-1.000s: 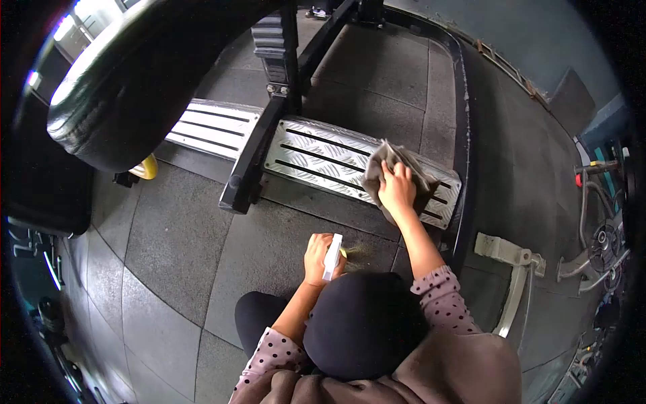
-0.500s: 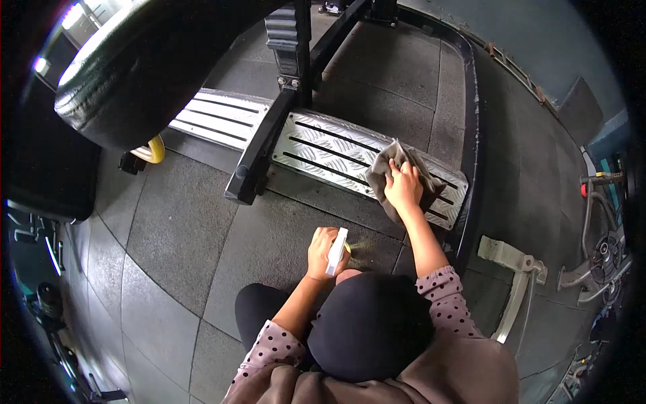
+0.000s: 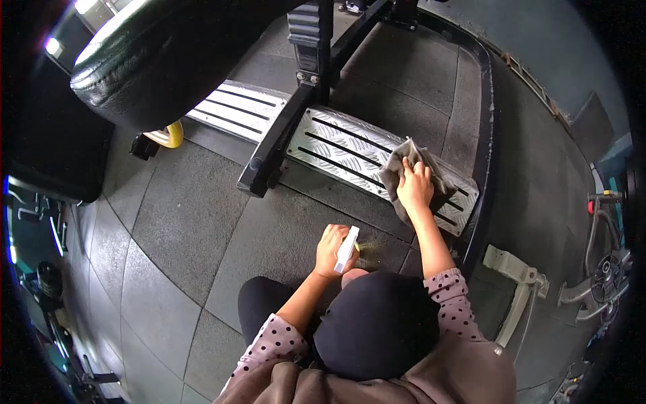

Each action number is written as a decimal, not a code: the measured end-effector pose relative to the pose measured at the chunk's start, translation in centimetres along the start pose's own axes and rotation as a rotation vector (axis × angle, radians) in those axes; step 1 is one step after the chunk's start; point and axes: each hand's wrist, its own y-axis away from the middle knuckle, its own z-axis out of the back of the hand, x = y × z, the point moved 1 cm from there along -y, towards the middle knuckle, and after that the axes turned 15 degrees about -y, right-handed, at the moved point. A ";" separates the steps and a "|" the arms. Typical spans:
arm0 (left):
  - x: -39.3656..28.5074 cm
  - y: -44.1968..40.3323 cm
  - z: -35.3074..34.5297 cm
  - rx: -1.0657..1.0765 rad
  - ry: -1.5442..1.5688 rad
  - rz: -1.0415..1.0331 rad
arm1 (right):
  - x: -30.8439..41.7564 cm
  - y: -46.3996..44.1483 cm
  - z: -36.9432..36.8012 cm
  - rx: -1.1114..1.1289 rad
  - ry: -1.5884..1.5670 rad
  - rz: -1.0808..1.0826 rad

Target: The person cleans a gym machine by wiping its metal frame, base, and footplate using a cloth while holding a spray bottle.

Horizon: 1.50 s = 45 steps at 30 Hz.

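My right hand (image 3: 415, 188) presses a crumpled grey-brown cloth (image 3: 393, 176) against the right part of a silver metal footplate (image 3: 343, 149). The plate has a raised tread pattern and long black strips, and the cloth hangs over its near edge. Closed around a spray bottle, my left hand (image 3: 328, 253) is held low in front of my knees, apart from the plate. Only the white trigger head of the spray bottle (image 3: 347, 248) shows clearly, with a bit of yellow beside it; its body is mostly hidden.
A black frame bar (image 3: 279, 138) separates this plate from a second footplate (image 3: 242, 108). A black padded cushion (image 3: 148, 67) overhangs the upper left, with a yellow handle (image 3: 173, 135) beneath. The curved frame rail (image 3: 486, 135) and a pale metal arm (image 3: 518, 289) stand to the right.
The view has shifted slightly, so the machine appears farther right. My right hand stays on the cloth at nearly the same part of the plate; my left hand still grips the spray bottle.
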 end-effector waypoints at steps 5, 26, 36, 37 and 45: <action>-0.2 -0.2 0.2 -0.023 0.008 0.025 | -2.7 5.8 0.9 0.002 0.018 0.071; -0.3 -0.1 0.1 0.006 -0.003 0.023 | -4.0 6.4 1.0 -0.052 -0.012 0.037; 0.1 -0.1 -0.1 -0.008 -0.016 -0.042 | -14.3 14.9 4.0 0.043 -1.466 -0.532; 0.0 -0.1 -0.1 -0.011 -0.016 -0.035 | -14.6 14.7 3.5 -0.076 -1.742 -0.510; 0.0 -0.1 -0.1 -0.030 -0.009 -0.033 | -9.7 12.5 6.0 -0.130 -2.501 -0.402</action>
